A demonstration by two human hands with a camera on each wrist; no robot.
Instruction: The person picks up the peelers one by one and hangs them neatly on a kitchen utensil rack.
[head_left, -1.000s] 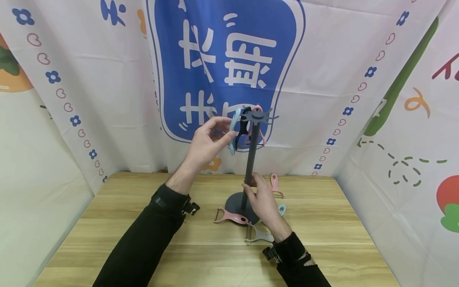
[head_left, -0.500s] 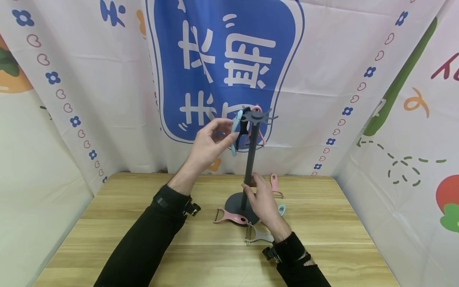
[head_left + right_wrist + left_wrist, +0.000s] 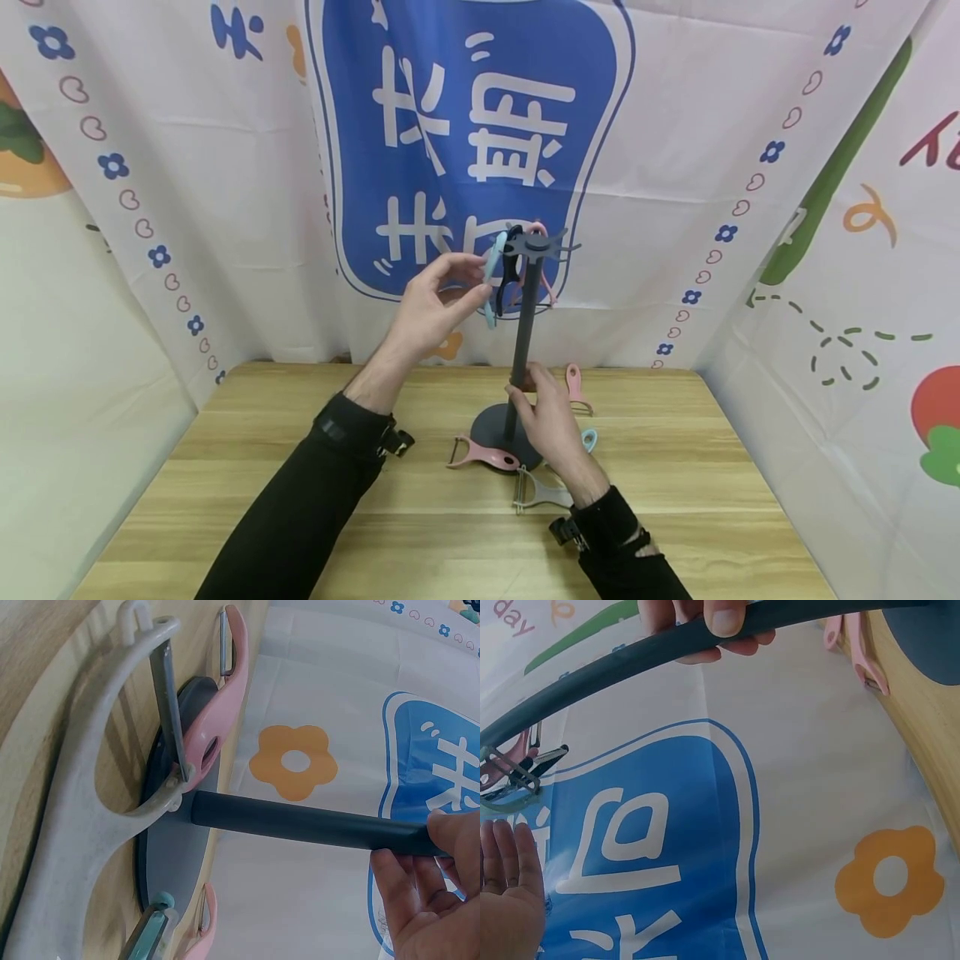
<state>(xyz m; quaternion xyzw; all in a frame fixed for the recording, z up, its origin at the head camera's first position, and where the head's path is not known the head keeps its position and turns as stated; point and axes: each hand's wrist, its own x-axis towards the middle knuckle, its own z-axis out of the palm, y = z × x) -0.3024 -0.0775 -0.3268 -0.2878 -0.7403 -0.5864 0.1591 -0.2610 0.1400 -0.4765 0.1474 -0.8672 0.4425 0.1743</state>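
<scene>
Grey plastic forms the Y-shaped peeler (image 3: 549, 496) nearest on the wooden table (image 3: 420, 546). Beyond it, the right hand (image 3: 555, 421) curls its fingers round the dark grey post (image 3: 525, 333), low down. Higher and left, the left hand (image 3: 427, 312) has loosely extended fingers, thumb apart; whether its fingertips touch is unclear. Just right of them, and far nearer to this hand, the slim light-blue peeler (image 3: 495, 257) hangs at the rack (image 3: 537, 243), long axis near upright, left of a black peeler (image 3: 508, 271).
</scene>
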